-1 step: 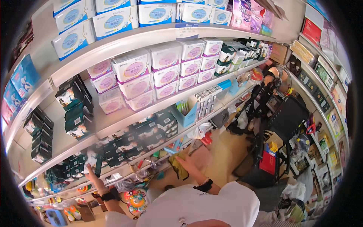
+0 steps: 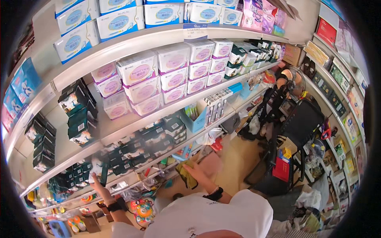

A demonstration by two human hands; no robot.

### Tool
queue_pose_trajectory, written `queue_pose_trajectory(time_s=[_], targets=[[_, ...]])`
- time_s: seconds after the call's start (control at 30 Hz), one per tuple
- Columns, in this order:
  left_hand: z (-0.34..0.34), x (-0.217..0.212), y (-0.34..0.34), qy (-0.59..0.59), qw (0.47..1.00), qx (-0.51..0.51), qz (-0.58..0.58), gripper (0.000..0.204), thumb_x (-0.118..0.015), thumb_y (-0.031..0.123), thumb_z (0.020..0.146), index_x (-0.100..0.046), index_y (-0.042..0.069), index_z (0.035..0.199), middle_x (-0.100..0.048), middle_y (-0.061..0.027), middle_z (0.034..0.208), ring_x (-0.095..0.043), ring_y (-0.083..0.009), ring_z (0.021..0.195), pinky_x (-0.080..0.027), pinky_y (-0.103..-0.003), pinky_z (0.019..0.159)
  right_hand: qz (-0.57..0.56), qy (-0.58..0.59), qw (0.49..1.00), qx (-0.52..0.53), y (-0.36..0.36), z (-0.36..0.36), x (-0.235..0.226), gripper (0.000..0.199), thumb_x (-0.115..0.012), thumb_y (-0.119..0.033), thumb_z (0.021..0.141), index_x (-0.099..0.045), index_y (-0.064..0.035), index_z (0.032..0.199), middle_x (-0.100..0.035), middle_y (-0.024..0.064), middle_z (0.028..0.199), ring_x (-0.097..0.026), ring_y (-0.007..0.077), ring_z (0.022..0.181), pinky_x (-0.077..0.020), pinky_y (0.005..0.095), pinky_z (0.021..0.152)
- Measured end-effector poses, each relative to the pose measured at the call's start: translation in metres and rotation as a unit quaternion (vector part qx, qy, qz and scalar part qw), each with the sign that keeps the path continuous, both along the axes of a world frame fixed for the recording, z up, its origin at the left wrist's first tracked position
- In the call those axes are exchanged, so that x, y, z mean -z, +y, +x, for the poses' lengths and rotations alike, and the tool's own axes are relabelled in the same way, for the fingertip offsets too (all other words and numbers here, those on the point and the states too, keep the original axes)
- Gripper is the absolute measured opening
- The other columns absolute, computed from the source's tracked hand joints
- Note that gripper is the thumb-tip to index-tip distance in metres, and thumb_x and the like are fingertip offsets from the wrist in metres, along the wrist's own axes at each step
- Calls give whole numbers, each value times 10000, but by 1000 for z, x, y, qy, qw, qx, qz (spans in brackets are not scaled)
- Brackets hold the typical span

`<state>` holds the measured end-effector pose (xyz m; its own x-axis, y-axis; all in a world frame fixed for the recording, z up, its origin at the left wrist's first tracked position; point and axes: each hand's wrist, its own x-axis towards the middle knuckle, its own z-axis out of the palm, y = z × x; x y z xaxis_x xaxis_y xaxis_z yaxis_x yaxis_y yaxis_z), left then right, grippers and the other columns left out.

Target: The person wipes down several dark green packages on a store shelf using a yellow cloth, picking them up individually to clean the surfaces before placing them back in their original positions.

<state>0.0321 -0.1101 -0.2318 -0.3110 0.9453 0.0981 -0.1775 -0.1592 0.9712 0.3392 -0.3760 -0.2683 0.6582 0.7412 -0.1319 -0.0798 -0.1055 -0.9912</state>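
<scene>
My left hand (image 2: pixel 100 185) is raised to the lower shelf (image 2: pixel 131 180) among rows of dark green packets. Its fingers are closed on one dark green and white packet (image 2: pixel 98 168), which looks blurred. My right hand (image 2: pixel 199 173) is stretched toward the same shelf further right and grips a crumpled olive-yellow cloth (image 2: pixel 185 175) that hangs below the shelf edge. Each wrist carries a black band. My white shirt (image 2: pixel 210 218) fills the bottom of the view.
White-and-purple packs (image 2: pixel 158 75) fill the middle shelf, and blue-and-white packs (image 2: pixel 119 20) the top one. A blue bin (image 2: pixel 194 119) stands on the shelf edge. A black chair (image 2: pixel 301 123), a fan (image 2: pixel 291 79) and cluttered goods crowd the aisle at right.
</scene>
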Motion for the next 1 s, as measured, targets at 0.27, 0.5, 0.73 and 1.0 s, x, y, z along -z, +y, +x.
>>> queue_pose_trajectory(time_s=[0.27, 0.5, 0.73, 1.0], targets=[[-1, 27, -57, -138, 982, 64, -115, 406, -564, 305, 775, -416, 17, 1019, -501, -73, 871, -502, -160, 778, -424, -301, 702, -172, -101, 978, -55, -14, -19, 16, 438, -526, -357, 784, -472, -24, 1063, -555, 149, 913, -532, 265, 817, -410, 315, 706], [-24, 35, -93, -46, 994, 62, -83, 280, -595, 180, 756, -536, -24, 939, -554, -43, 859, -503, -114, 751, -411, -258, 665, -73, -179, 981, 16, -4, 4, -103, 587, -460, -357, 821, -254, -54, 1280, -354, 182, 1250, -324, 270, 1165, -265, 324, 943], [-74, 34, -126, -36, 992, -10, -119, 217, -617, 116, 722, -543, -10, 882, -568, -43, 813, -524, -108, 663, -429, -236, 570, 215, -186, 930, 232, 34, 69, -251, 539, -515, -262, 794, -314, -90, 1264, -341, 157, 1245, -396, 234, 1094, -343, 330, 883], [-96, 19, -160, -32, 994, 15, -100, 308, -596, 196, 767, -496, -21, 960, -535, -39, 911, -483, -101, 799, -386, -253, 695, 157, -305, 885, -315, 106, -114, -231, 451, -544, -259, 770, -420, -31, 1139, -527, 128, 989, -504, 217, 911, -397, 336, 795]])
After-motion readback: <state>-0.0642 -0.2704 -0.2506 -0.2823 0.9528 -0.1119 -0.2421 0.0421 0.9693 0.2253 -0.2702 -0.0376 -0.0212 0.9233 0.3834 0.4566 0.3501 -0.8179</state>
